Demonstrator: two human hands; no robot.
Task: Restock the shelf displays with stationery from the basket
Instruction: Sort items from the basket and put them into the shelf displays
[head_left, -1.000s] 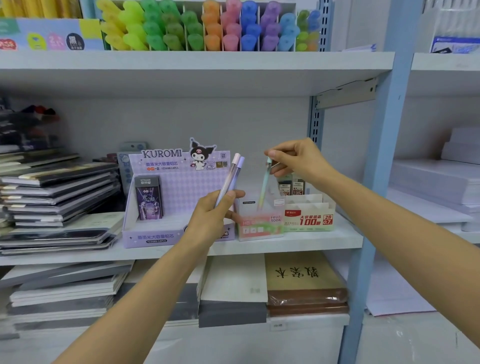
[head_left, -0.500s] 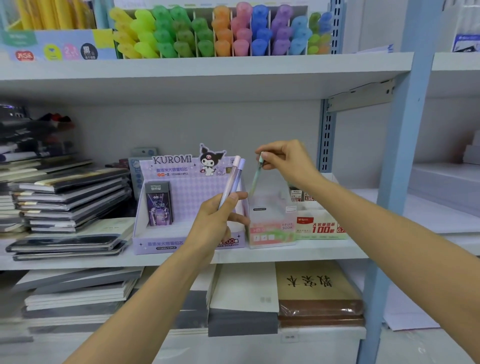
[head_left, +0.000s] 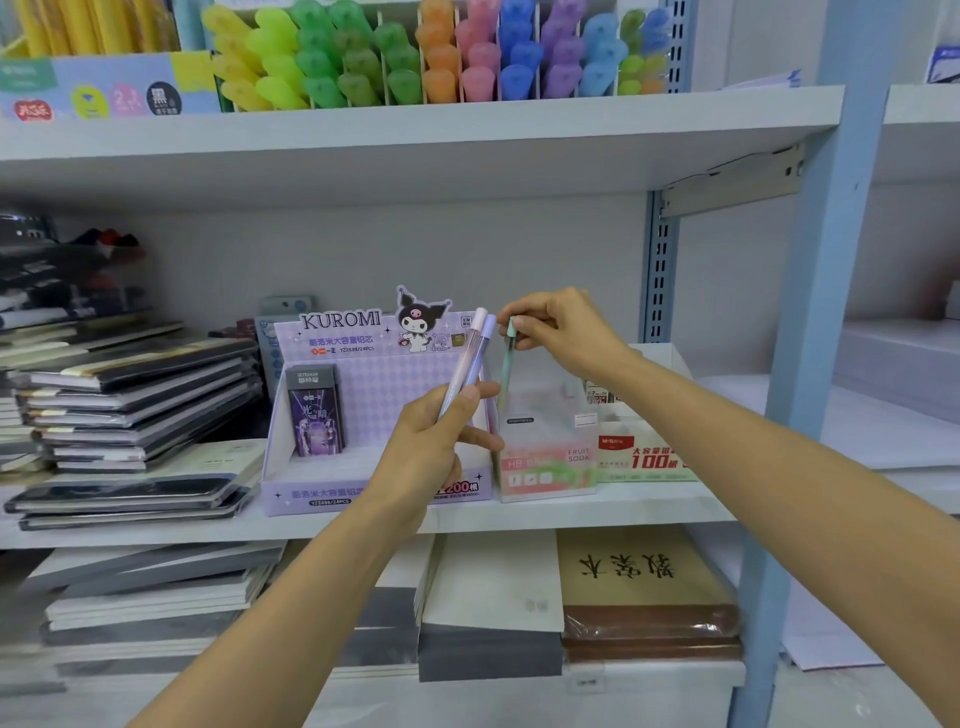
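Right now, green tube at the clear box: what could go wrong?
1. The right hand pinches the green tube only at its top end, tilted. Its tip may catch the rim of the clear box and nudge that box.
2. The left hand holds the pink and purple tubes right beside the green one. They could collide or slip.

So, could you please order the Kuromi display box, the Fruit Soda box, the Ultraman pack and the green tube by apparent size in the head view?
1. Kuromi display box
2. Fruit Soda box
3. Ultraman pack
4. Green tube, by far the slimmest, though roughly as long as the pack.
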